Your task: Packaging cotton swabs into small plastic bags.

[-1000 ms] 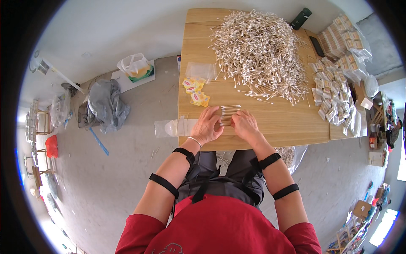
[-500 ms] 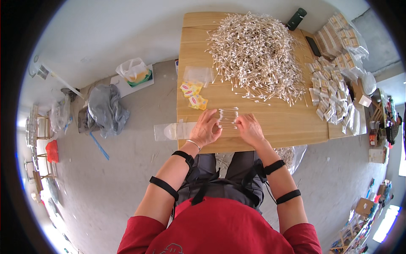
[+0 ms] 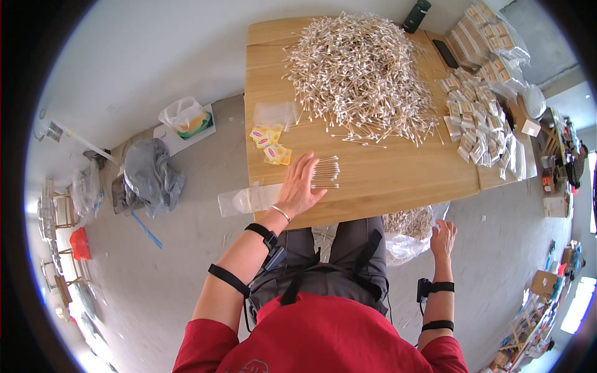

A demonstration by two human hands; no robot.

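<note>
A short row of white double-ended cotton swabs [image 3: 326, 172] lies near the table's front edge. My left hand [image 3: 300, 188] rests at its left side, fingers stretched out and covering the swabs' left ends. Off the table, to the right, my right hand [image 3: 443, 239] is beside a clear plastic bag of swabs [image 3: 407, 227]; its fingers look loosely parted, and nothing shows in them. A large heap of loose cotton swabs [image 3: 360, 74] fills the back of the table. Left of the row are yellow printed cards [image 3: 271, 147] and clear plastic sleeves [image 3: 275, 115].
Packed swab packets [image 3: 476, 121] and stacked bundles [image 3: 485, 37] crowd the table's right side, near a dark bottle [image 3: 416, 16] and a black phone-like slab [image 3: 445, 54]. A flat clear bag [image 3: 239, 202] overhangs the left edge. A grey plastic bag [image 3: 152, 177] sits on the floor.
My right hand has left the swab row and moved right and down, past the table edge to the plastic bag. My left hand has stayed at the row, now over its left ends.
</note>
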